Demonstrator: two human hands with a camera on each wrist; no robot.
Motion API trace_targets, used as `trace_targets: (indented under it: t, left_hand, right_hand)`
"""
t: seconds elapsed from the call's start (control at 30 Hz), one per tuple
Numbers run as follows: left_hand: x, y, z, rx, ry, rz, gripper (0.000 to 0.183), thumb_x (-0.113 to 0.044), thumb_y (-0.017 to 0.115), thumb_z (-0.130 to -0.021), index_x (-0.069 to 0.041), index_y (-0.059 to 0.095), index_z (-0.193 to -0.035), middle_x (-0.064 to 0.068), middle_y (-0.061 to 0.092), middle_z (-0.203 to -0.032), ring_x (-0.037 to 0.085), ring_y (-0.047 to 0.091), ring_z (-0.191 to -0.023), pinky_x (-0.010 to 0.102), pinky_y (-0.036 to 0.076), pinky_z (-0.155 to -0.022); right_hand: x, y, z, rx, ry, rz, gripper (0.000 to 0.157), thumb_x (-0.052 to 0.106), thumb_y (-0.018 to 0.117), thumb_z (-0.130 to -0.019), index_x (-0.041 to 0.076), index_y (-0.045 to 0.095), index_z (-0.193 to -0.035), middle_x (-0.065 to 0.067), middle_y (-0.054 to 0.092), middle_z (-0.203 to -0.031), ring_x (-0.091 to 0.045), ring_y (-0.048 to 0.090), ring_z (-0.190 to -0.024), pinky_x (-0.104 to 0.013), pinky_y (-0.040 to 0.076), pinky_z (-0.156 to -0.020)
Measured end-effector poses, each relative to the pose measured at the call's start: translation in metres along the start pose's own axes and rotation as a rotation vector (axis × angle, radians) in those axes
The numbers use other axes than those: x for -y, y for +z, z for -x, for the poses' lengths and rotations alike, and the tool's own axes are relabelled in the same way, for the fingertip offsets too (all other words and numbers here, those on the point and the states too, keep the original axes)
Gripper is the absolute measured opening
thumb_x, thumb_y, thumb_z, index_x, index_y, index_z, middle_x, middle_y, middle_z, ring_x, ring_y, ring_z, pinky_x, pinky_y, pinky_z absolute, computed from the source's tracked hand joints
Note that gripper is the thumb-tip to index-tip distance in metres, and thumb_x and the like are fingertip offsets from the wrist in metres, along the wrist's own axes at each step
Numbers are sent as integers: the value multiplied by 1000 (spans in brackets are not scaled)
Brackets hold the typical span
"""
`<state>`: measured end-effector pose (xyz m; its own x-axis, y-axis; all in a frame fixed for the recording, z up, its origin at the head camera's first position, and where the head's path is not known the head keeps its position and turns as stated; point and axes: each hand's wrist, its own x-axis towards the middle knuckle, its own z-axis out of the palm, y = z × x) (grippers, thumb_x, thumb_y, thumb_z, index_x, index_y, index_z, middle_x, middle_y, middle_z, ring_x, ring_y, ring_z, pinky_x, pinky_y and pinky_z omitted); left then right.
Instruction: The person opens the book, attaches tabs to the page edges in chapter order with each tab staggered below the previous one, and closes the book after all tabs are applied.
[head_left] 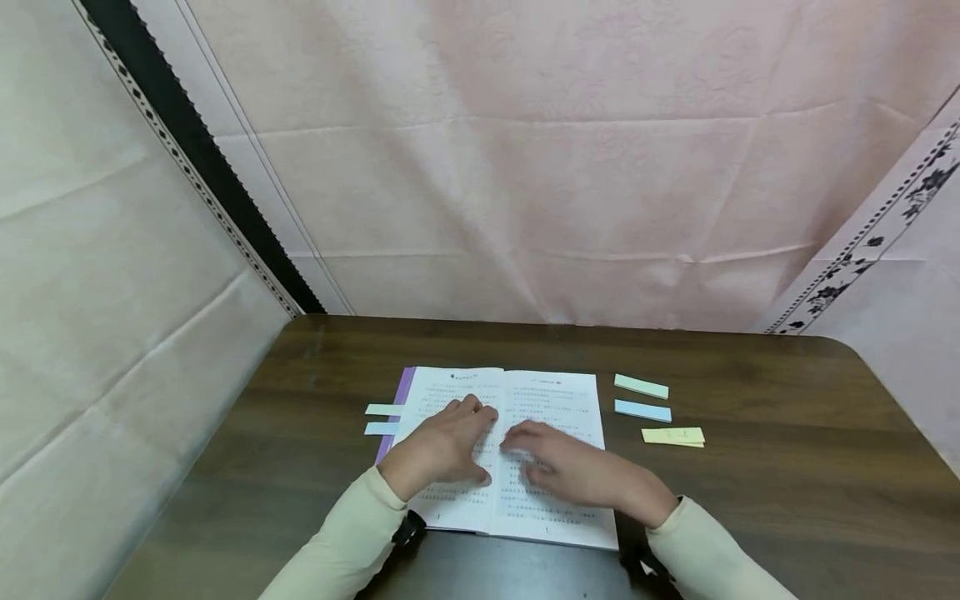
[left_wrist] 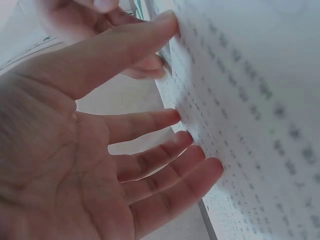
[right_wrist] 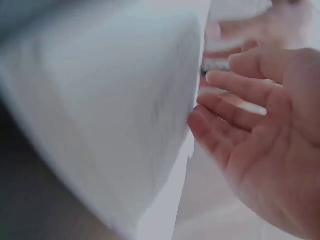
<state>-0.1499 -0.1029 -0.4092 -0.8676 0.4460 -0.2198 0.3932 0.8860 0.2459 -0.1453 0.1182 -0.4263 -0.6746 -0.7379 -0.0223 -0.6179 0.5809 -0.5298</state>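
Note:
An open book (head_left: 551,517) with a purple cover edge (head_left: 406,385) lies on the table, its white pages printed with lines of small text. My left hand (head_left: 450,442) is over the left page near the centre fold. In the left wrist view its fingers (left_wrist: 165,200) are spread, with the fingertips on the printed page (left_wrist: 250,125). Over the right page is my right hand (head_left: 570,467), fingers loosely bent and holding nothing. The right wrist view shows its fingertips right at the page (right_wrist: 125,100), which looks blurred and curved there.
Two pale sticky tabs, one green (head_left: 384,409) and one blue (head_left: 381,428), stick out from the book's left edge. Right of the book lie a green strip (head_left: 641,386), a blue strip (head_left: 642,411) and yellow strips (head_left: 672,436) on the brown table (head_left: 787,467). Pale cloth (head_left: 525,192) hangs behind.

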Motion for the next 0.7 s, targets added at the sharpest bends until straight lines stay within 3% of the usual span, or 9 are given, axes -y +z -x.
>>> trace_targets:
  t: [0.17,0.3,0.4,0.53,0.7]
  left_hand:
    - [-3,1,0,17,-15,-24,81,-31,96,-78,-18,58,-148,5,57,-130,19,52,-109,37,54,-92]
    - [-4,2,1,46,-11,-21,76,-29,95,-79,-32,61,-148,4,55,-124,17,49,-102,34,51,-81]
    - [-4,1,0,54,0,-32,74,-29,94,-81,-38,62,-147,4,54,-124,17,48,-99,33,50,-76]
    - [-5,-1,-2,60,5,-62,72,-32,92,-82,-40,62,-147,5,54,-125,17,47,-98,32,48,-72]
    - [-6,-3,-4,66,7,-90,72,-33,92,-82,-40,62,-147,6,54,-124,17,46,-96,31,46,-69]
  right_hand:
    - [-29,-20,-6,-94,275,35,49,14,76,-98,2,62,-143,-15,57,-138,-29,55,-123,-48,52,-101]
    - [-55,-34,-16,-68,416,90,73,28,84,-92,2,53,-152,-23,48,-147,-37,48,-131,-55,47,-105]
    - [-69,-41,-21,-52,439,141,85,37,89,-86,1,50,-154,-29,42,-155,-47,40,-142,-65,38,-114]
    - [-74,-47,-24,-45,437,196,87,41,91,-82,2,54,-151,-29,44,-155,-51,37,-146,-70,28,-118]
    - [-64,-46,-26,-33,426,344,85,42,89,-83,3,56,-150,-22,53,-148,-46,46,-139,-70,34,-115]
